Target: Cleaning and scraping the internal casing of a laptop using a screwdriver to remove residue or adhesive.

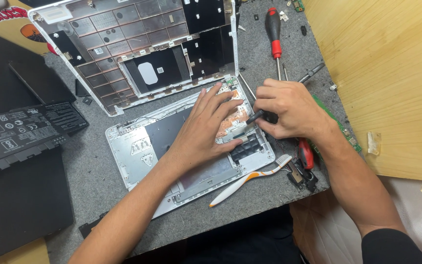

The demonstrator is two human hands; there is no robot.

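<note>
Right hand [289, 108], fingers clamped on a small dark tool [256, 117], tip pointing left into the open laptop base [137, 156]. Left hand [206, 128] flat beside it, fingers spread, touching the base.

Electronics repair bench: opened laptop [186, 142], screwdrivers [273, 34], loose battery [20, 132].

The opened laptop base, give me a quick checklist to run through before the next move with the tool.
1. Left hand flat on the laptop base, steadying it: ok.
2. Right hand gripping a dark tool: ok.
3. Tool tip seated on its spot: cannot tell, fingers hide it.
4. Removed cover lying apart from the base: ok.
5. Toothbrush resting against the base's front corner, not clear of it: not ok.
6. Battery pack out, lying off to the side: ok.
</note>
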